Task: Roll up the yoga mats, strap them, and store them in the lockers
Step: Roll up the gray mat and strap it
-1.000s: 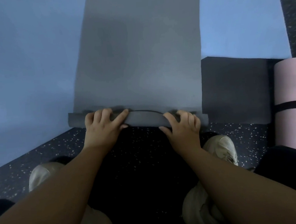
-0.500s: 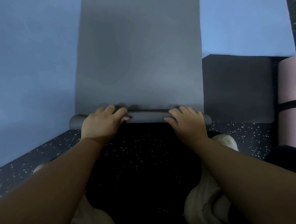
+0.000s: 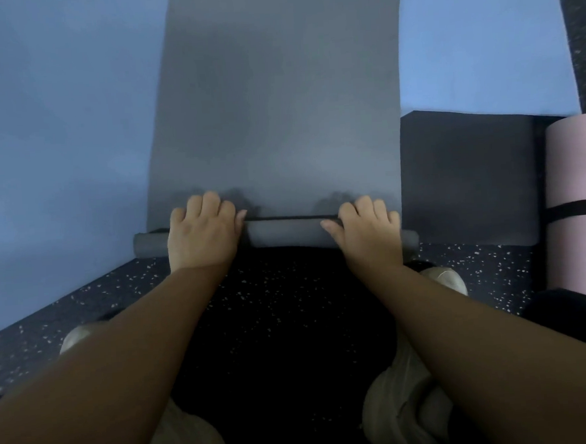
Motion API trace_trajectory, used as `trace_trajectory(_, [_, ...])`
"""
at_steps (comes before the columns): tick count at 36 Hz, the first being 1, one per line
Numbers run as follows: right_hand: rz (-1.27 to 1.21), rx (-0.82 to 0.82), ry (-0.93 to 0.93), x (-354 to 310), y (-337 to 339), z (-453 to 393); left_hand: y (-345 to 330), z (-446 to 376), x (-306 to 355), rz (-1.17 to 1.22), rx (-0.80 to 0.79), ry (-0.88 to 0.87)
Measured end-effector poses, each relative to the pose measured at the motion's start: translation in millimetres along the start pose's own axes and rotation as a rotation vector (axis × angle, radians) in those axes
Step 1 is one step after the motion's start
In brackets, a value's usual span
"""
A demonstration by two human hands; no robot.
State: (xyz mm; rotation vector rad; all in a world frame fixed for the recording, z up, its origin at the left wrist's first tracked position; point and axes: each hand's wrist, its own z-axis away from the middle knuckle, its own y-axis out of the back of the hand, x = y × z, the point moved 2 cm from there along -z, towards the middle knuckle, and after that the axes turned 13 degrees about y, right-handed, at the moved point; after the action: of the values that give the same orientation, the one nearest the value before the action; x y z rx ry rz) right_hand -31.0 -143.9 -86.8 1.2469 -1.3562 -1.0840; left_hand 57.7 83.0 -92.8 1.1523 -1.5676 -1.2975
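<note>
While the grey yoga mat [image 3: 277, 102] lies flat on the blue floor [image 3: 56, 133], its near end is wound into a thin roll [image 3: 285, 231] just in front of the person's knees. The left hand [image 3: 201, 236] and the right hand [image 3: 367, 231] both sit on top of that roll with fingers curled over it, holding it, one near each end. A pink rolled mat [image 3: 576, 170] with a black strap [image 3: 575, 210] around it lies off to the right, beside a dark block [image 3: 470, 176].

Your dark speckled floor [image 3: 290, 307] carries a blue mat [image 3: 57, 150], a grey mat [image 3: 278, 119], a black mat [image 3: 467, 177] and a strapped pink roll [image 3: 577, 187].
</note>
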Motion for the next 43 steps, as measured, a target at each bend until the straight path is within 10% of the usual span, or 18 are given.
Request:
trace_trajectory(19, [0.113,0.011,-0.039,13,-20,-36,6,-31,-14,0.303,-0.106,-0.569])
trace_trajectory(26, [0.012,0.026,-0.026,15,-21,-42,6,-7,1,0.275,0.089,-0.417])
trace_trajectory(36, [-0.128,-0.286,-0.105,11,-9,-51,8,-5,7,0.351,-0.199,-0.216])
trace_trajectory(43, [-0.127,0.131,-0.195,-7,1,-30,13,-22,7,0.359,-0.301,-0.219])
